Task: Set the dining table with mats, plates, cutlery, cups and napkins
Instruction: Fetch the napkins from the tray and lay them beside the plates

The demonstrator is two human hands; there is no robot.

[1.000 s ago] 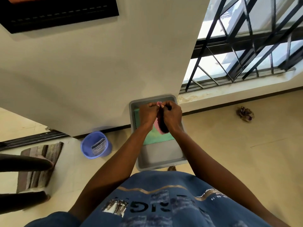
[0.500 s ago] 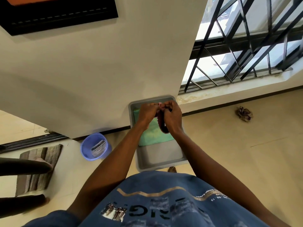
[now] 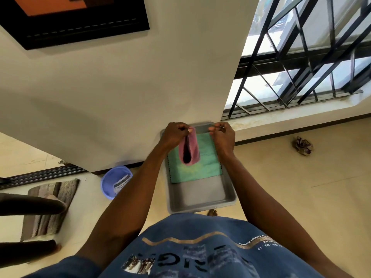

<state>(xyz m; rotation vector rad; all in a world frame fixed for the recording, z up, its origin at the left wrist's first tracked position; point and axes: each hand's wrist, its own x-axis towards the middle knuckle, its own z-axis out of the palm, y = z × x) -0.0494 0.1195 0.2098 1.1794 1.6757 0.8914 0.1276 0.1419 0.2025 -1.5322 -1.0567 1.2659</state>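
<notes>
Apparently pinched, pink napkin [image 3: 190, 149] hangs from left hand [image 3: 175, 135] above tray [image 3: 200, 197].

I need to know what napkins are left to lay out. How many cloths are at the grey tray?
2. A pink cloth hangs pinched in the left hand; a green cloth lies flat in the grey plastic tray. Others may lie hidden under the green one.

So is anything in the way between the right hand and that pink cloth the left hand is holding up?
Nothing visible. The left hand pinches the pink cloth at its top, hanging above the green mat in the grey tray. The right hand sits just beside it, with only open air between.
</notes>
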